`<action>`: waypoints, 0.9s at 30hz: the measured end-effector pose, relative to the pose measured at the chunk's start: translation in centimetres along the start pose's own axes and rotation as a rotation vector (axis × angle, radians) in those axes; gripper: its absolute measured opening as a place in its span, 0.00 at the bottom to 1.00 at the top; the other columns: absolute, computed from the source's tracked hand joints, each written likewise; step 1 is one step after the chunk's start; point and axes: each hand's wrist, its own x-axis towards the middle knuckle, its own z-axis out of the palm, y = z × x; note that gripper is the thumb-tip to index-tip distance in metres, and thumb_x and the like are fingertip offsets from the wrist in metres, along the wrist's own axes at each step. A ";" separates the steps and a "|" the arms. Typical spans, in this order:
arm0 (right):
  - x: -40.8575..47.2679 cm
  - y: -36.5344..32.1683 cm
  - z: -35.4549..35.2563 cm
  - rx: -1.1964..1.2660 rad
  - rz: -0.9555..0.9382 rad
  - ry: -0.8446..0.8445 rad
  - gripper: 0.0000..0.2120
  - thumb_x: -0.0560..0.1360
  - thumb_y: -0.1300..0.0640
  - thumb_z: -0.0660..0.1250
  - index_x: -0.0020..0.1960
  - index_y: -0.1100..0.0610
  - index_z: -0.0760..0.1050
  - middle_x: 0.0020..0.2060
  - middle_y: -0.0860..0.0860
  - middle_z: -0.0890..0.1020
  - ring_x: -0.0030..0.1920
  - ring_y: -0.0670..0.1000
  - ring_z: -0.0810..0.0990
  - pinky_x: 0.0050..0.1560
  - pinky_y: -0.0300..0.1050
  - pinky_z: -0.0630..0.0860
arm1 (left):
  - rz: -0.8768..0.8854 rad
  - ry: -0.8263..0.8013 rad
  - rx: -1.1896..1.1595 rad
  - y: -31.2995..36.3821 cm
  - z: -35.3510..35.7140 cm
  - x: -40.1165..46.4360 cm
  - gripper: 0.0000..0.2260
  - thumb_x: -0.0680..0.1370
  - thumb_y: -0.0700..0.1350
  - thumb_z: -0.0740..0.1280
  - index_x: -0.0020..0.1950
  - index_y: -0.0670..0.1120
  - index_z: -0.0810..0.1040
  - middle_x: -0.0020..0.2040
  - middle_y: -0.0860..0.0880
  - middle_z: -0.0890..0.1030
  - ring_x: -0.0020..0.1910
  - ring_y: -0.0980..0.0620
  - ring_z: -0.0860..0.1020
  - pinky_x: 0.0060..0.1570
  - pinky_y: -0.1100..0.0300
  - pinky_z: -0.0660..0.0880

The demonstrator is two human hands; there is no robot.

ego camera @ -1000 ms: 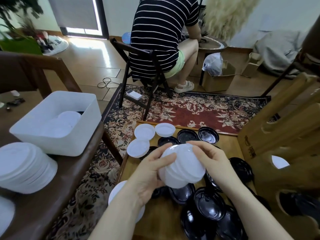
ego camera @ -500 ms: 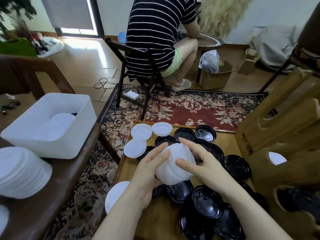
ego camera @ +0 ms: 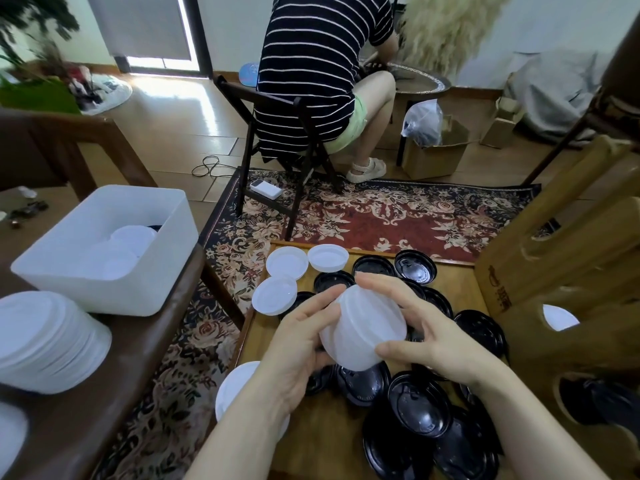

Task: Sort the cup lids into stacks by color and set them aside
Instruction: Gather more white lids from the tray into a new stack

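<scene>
Head view: a stack of white lids [ego camera: 363, 327] is held above the wooden tabletop [ego camera: 325, 424], the left hand [ego camera: 294, 348] and right hand [ego camera: 426, 337] curling their fingers round its sides; loose black lids [ego camera: 419, 407] and white lids [ego camera: 286, 262] lie beneath

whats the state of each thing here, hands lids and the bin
left hand: fingers curled round the white lid stack
right hand: grips the same stack from the other side
white lid stack: held off the table, tilted
loose white lids: lying singly on the low table
black lids: unsorted, overlapping on the low table
white bin: open, white lids inside
big white lid stack: set aside on the dark table
</scene>
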 end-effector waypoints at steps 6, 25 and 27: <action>0.2 0.2 0.4 -0.030 -0.035 0.028 0.34 0.71 0.53 0.74 0.73 0.39 0.66 0.73 0.39 0.64 0.76 0.44 0.60 0.75 0.58 0.61 | 0.060 0.010 0.018 0.0 -0.3 0.1 0.13 0.80 0.46 0.65 0.64 0.54 0.81 0.59 0.50 0.85 0.60 0.44 0.81 0.61 0.38 0.77; 0.8 0.5 3.1 0.087 0.009 0.221 0.44 0.66 0.48 0.77 0.75 0.37 0.58 0.69 0.31 0.64 0.71 0.35 0.63 0.68 0.34 0.66 | 0.093 -0.012 -0.082 0.0 0.1 -0.1 0.25 0.67 0.49 0.76 0.64 0.54 0.80 0.58 0.48 0.85 0.57 0.46 0.83 0.58 0.41 0.79; 0.8 0.4 3.2 0.135 0.040 0.209 0.44 0.66 0.48 0.77 0.74 0.35 0.58 0.69 0.30 0.66 0.70 0.36 0.66 0.69 0.40 0.69 | 0.077 -0.011 -0.101 0.0 0.2 -0.1 0.24 0.68 0.47 0.78 0.64 0.55 0.81 0.58 0.49 0.85 0.56 0.47 0.84 0.58 0.42 0.79</action>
